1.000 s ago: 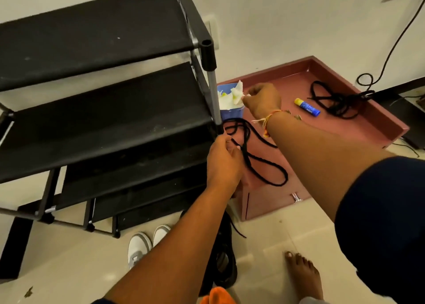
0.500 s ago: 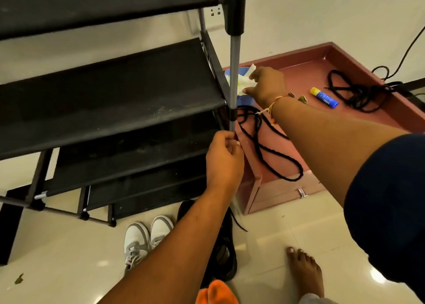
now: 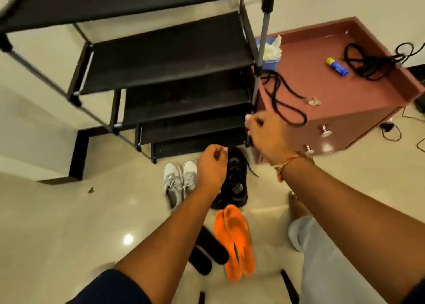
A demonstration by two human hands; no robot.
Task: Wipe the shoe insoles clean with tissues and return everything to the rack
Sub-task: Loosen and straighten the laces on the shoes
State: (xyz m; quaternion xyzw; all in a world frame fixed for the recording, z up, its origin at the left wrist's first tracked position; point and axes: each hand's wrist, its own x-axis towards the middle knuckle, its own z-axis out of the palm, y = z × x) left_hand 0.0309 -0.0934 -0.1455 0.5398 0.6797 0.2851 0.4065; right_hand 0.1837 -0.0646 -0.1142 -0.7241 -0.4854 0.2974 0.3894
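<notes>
Two orange insoles [image 3: 234, 239] and two black insoles [image 3: 207, 250] lie on the floor near me. A black pair of shoes [image 3: 238, 181] and a white pair of sneakers [image 3: 178, 179] stand in front of the black shoe rack [image 3: 172, 50]. My left hand [image 3: 211, 168] hovers over the black shoes with its fingers curled and nothing visible in them. My right hand [image 3: 266, 133], by the rack's lower right leg, pinches a small pale piece that looks like tissue. More tissue sticks out of the blue tissue box [image 3: 271, 58].
A red-brown cabinet [image 3: 345, 96] stands right of the rack and carries the tissue box, a black cord [image 3: 282, 99], a blue and yellow tube [image 3: 337, 66] and coiled cables [image 3: 372, 62]. My bare foot [image 3: 296, 206] and pale trouser leg [image 3: 322, 257] are at lower right.
My right hand came down and back from the tissue box to the rack's lower leg. My left hand let go of the rack pole and dropped over the black shoes. The view tilted down.
</notes>
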